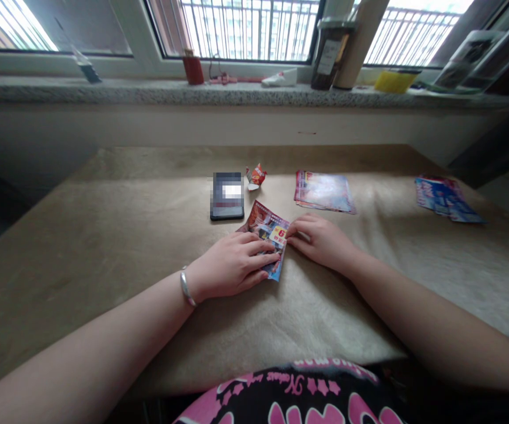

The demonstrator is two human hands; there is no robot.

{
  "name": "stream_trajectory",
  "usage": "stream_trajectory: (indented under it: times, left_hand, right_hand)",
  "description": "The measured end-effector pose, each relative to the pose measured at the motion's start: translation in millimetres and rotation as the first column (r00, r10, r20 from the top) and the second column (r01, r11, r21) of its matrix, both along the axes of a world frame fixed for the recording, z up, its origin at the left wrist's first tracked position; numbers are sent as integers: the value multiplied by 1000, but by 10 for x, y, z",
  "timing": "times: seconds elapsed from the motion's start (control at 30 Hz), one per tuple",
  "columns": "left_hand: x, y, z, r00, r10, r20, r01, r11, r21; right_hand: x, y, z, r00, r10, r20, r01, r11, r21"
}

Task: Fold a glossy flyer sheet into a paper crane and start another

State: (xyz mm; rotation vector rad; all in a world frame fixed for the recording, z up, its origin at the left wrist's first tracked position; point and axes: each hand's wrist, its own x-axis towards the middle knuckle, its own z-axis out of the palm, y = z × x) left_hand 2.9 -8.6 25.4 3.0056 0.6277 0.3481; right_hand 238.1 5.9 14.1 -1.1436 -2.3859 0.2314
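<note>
in the head view, the left hand (228,265) lies flat on the paper (265,221), fingers slightly spread, pinning it to the table (148,194); the right hand (320,238) seems to pinch its right edge, thumb and finger nearly together. this looks like folding: best to press evenly and line up edges before creasing. the tan tabletop has soft wrinkles; beyond, a speckled sill (117,93) runs under bright windows (249,29).
</note>
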Motion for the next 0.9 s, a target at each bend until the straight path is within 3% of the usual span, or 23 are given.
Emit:
stream_trajectory:
  times: [0.23, 0.77, 0.9]
  left_hand:
    - [-6, 14, -1, 999, -33, 27, 34, 998, -46]
    - [-8, 15, 22, 997, -72, -5, 71, 993, -98]
    - [-3, 3, 14, 998, -62, 7, 62, 995, -73]
  right_hand:
    - [-12, 10, -18, 998, -10, -60, 9, 1000, -27]
    - [12, 24, -31, 979, -170, -114, 150, 975, -164]
    - [2, 10, 0, 984, -156, -90, 148, 985, -86]
